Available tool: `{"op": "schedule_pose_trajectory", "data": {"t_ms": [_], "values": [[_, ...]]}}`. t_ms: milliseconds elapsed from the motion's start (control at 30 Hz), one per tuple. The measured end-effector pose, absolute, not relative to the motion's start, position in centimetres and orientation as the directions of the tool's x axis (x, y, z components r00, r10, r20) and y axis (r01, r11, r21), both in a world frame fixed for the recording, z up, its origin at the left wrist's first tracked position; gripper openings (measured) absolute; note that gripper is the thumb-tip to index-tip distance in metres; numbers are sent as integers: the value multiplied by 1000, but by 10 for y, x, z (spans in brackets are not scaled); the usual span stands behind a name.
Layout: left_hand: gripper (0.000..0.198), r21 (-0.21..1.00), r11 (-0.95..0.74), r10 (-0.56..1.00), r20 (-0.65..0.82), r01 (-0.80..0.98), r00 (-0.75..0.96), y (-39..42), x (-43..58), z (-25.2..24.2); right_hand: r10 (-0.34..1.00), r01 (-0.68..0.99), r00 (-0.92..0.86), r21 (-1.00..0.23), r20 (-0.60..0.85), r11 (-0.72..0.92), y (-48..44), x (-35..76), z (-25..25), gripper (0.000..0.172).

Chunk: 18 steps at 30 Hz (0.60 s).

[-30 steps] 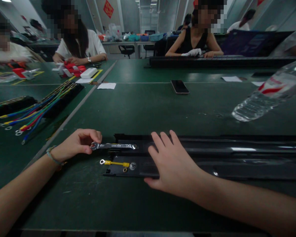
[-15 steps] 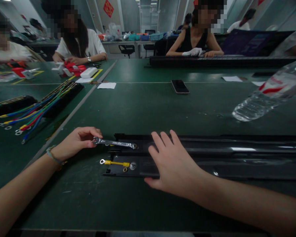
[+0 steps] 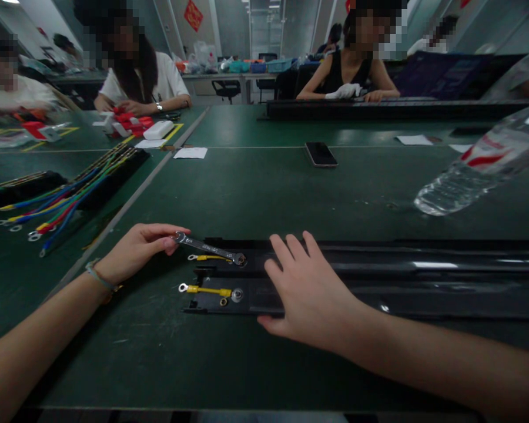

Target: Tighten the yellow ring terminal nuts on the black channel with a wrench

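My left hand (image 3: 143, 249) pinches one end of a silver combination wrench (image 3: 209, 248). The wrench's other end sits around a nut (image 3: 241, 258) near the left end of the far black channel (image 3: 335, 254). Under the wrench, a short yellow wire with a ring terminal (image 3: 203, 257) sticks out to the left. Another yellow wire (image 3: 211, 291) is fastened to the near black channel (image 3: 258, 299), beside a small brass-coloured nut (image 3: 223, 302). My right hand (image 3: 304, 288) lies across both channels with its fingers spread; what its palm covers is hidden.
Bundled coloured cables with ring terminals (image 3: 70, 202) lie at the left. A phone (image 3: 321, 154) rests mid-table, and a clear water bottle (image 3: 471, 161) leans at the right. Across the green table (image 3: 247, 194), co-workers sit, one with a white glove (image 3: 344, 91).
My left hand has swung its end of the wrench slightly away and to the right, uncovering the far yellow wire. My right hand has stayed in place.
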<state>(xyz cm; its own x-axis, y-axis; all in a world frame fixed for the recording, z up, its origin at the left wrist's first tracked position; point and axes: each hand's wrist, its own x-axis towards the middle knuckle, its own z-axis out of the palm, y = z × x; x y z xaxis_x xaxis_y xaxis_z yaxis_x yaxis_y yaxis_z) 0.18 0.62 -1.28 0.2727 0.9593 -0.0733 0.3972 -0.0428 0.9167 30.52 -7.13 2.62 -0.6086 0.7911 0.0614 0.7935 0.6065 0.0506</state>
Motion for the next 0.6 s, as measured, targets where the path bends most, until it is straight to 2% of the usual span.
{"op": "schedule_pose_trajectory", "data": {"t_ms": [267, 600], "values": [[17, 948, -89, 925, -34, 304, 378, 8, 0, -14, 788, 790, -613, 57, 52, 610, -70, 305, 25, 64], [17, 965, -116, 879, -10, 234, 476, 4, 3, -10, 788, 790, -613, 48, 58, 611, -70, 305, 26, 64]]}}
